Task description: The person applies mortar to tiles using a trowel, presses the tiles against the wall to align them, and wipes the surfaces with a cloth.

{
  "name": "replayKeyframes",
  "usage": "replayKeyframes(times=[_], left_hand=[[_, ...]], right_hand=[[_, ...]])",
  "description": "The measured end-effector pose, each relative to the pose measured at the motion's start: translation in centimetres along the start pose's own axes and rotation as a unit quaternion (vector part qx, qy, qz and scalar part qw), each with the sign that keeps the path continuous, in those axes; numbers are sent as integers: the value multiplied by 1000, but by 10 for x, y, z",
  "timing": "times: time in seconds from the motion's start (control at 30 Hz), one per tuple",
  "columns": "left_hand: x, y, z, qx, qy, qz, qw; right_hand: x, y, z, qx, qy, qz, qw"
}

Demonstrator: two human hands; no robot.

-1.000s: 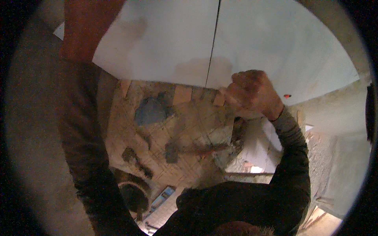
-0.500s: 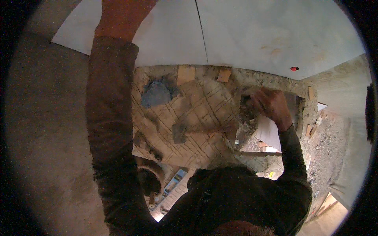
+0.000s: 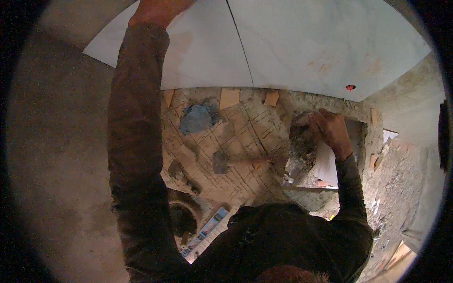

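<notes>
blue rag (image 3: 196, 118): lying on the scored floor
hammer (image 3: 240, 161): flat, head to the left
bucket (image 3: 183, 218): dark, below the hammer
red clip (image 3: 350, 87): at the tile edge

You wear a dark brown long-sleeved top; both sleeves (image 3: 137, 122) reach your wrists, and your hands are bare.

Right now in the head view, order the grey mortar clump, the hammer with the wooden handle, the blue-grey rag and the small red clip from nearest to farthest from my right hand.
From the right hand:
1. Grey mortar clump, touching it on its left.
2. Small red clip, above it at the white tile's edge.
3. Hammer with the wooden handle, lower left on the scored wall.
4. Blue-grey rag, far left.
</notes>
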State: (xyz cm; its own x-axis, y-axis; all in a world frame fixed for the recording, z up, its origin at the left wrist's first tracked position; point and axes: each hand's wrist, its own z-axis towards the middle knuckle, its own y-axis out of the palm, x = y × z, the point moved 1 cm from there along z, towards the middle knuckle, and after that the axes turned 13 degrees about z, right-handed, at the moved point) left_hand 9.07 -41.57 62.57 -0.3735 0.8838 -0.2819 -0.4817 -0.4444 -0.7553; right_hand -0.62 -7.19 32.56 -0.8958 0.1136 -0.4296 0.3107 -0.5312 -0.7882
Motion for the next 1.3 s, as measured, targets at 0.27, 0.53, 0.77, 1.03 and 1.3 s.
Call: replayKeyframes(times=[0.27,0.53,0.77,1.03,1.3], left_hand=[[-8,6,4,-14,2,-10,1000],[4,2,6,-83,-15,-26,996],[3,38,8,-19,48,-107,993],[10,12,-7,-33,16,-185,982],[18,45,-34,87,-14,-123,988]], right_hand=[[-1,-10,-1,-59,36,-9,998],[2,-5,17,42,-41,37,998],[-27,-15,100,117,-71,100,986],[-58,-39,174,199,-38,167,965],[-96,-23,218,205,-34,202,957]])
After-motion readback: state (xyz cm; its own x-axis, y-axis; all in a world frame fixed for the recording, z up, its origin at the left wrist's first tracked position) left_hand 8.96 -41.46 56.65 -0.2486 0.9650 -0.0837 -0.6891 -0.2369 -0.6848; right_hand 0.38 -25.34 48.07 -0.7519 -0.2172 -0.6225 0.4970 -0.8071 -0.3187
